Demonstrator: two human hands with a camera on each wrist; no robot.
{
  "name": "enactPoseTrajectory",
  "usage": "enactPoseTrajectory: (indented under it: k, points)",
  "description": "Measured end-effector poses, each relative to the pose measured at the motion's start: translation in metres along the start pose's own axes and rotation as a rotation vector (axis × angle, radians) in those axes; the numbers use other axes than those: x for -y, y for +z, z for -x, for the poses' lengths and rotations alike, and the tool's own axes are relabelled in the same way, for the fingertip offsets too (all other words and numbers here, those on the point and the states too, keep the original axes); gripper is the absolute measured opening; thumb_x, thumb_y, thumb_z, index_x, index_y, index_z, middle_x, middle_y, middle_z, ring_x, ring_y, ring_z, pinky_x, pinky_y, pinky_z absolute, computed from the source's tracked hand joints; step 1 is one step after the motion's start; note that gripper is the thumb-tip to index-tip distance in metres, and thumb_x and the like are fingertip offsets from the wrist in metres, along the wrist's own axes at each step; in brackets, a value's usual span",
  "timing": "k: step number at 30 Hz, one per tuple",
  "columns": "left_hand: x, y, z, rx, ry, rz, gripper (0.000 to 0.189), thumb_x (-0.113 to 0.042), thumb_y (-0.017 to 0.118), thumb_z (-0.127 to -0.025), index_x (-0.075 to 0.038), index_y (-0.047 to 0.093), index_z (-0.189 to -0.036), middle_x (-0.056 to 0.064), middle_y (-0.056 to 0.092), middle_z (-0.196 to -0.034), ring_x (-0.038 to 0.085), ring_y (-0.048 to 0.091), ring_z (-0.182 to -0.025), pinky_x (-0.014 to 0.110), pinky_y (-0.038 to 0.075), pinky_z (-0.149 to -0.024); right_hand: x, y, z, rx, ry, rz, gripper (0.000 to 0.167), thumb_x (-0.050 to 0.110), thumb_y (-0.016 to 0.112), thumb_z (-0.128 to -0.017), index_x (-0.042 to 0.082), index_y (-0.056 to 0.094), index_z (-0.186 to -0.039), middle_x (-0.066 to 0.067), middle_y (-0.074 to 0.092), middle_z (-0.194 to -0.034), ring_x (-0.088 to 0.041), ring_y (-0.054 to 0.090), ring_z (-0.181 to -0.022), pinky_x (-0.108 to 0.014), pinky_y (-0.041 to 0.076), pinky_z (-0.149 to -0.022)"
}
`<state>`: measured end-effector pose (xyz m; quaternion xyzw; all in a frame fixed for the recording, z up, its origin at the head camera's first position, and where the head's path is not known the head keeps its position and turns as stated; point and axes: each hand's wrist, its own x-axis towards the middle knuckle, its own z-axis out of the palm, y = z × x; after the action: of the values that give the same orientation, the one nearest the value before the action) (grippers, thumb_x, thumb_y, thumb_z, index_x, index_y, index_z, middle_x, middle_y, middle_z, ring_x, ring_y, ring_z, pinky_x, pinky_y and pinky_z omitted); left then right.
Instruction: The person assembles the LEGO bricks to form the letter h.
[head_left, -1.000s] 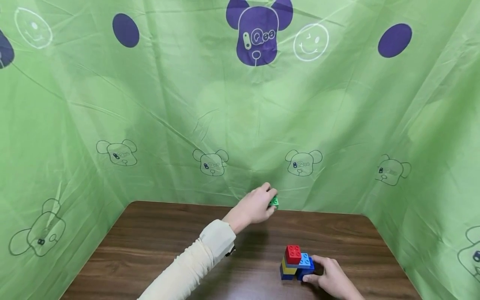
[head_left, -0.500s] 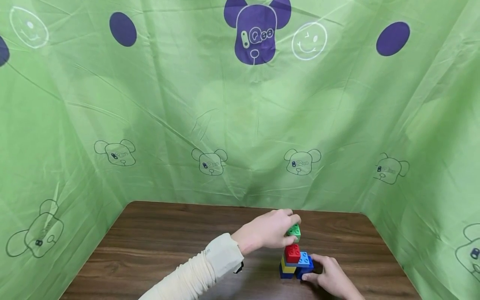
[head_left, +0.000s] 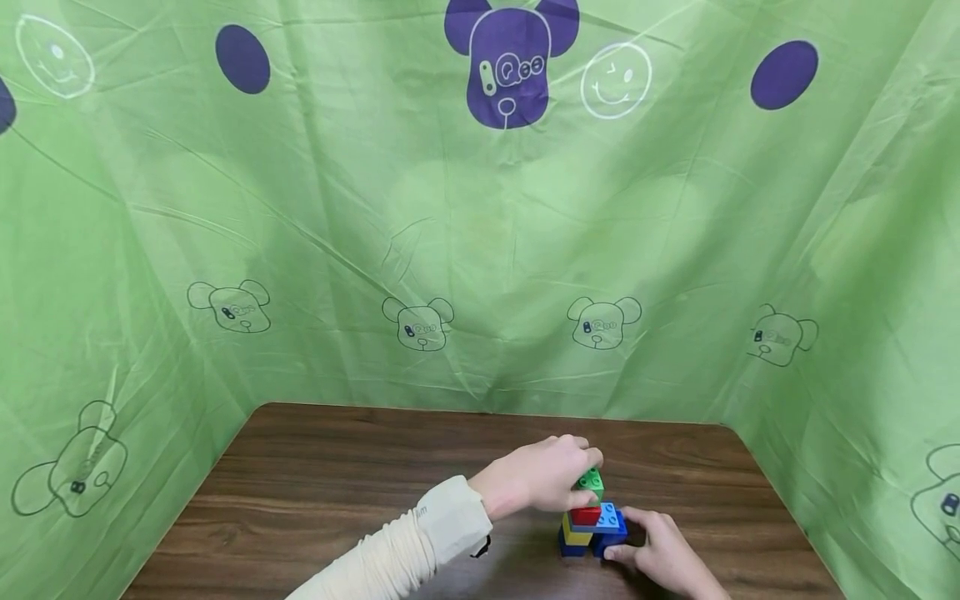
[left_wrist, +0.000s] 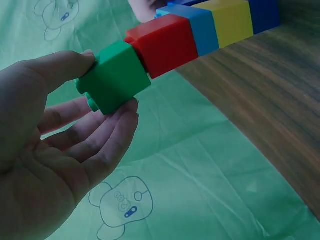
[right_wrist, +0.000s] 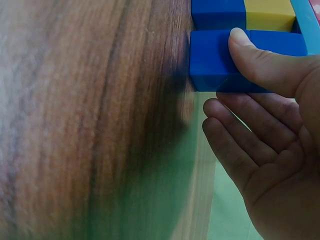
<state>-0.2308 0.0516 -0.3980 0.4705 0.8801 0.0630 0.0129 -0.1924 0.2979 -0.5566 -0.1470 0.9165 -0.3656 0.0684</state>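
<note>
My left hand (head_left: pixel 542 475) pinches a green toy building brick (left_wrist: pixel 117 77) between thumb and fingertips. The brick sits right over a red brick (left_wrist: pixel 167 45), slightly tilted to it; whether their studs are joined I cannot tell. Below the red one, a light blue brick (head_left: pixel 608 516) bridges two columns. One column has a yellow brick (left_wrist: pixel 232 22) on a dark blue brick (left_wrist: pixel 265 15); the other is made of blue bricks (right_wrist: pixel 212 57). My right hand (head_left: pixel 664 552) grips that blue column, thumb on one face and fingers on the opposite side.
The brick structure stands on a brown wood-grain table (head_left: pixel 337 492), toward its front right. Green printed fabric (head_left: pixel 465 217) hangs behind the table and along both sides. The left forearm in its pale sleeve (head_left: pixel 390 550) reaches across the table from the front.
My left hand has brought the green brick from the table's back edge toward the front right, then down onto the red brick. My right hand has kept its hold on the blue column.
</note>
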Motion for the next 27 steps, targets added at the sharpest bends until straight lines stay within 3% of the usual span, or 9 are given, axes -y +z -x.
enactPoseTrajectory:
  k: [9,20,27]
  points:
    - [-0.008,0.000,-0.003,0.027,-0.008,-0.068,0.028,-0.038,0.072,-0.094,-0.019,0.070,-0.115,-0.009,0.066,-0.099,0.000,0.056,-0.083,0.013,0.049,-0.074,0.000,0.000,0.001,-0.018,-0.004,0.017,0.051,0.044,0.083,-0.081,0.010,0.071,-0.117,0.005,0.076,-0.104,-0.001,0.066,-0.094,-0.027,0.055,-0.082]
    - [-0.016,0.006,-0.006,0.007,0.001,-0.176,0.021,-0.039,0.071,-0.095,-0.021,0.071,-0.105,-0.010,0.060,-0.090,0.000,0.049,-0.074,0.012,0.046,-0.069,-0.001,0.001,0.001,-0.034,-0.042,0.017,0.048,0.044,0.083,-0.082,0.011,0.072,-0.115,0.006,0.076,-0.101,0.001,0.066,-0.091,-0.026,0.055,-0.080]
    - [-0.023,0.013,-0.003,-0.075,0.003,-0.258,0.015,-0.034,0.075,-0.093,-0.019,0.072,-0.097,-0.009,0.062,-0.089,0.002,0.054,-0.076,0.013,0.049,-0.072,-0.001,0.002,0.003,-0.042,-0.077,-0.018,0.042,0.040,0.083,-0.083,0.012,0.072,-0.112,0.007,0.075,-0.099,0.000,0.065,-0.088,-0.026,0.055,-0.077]
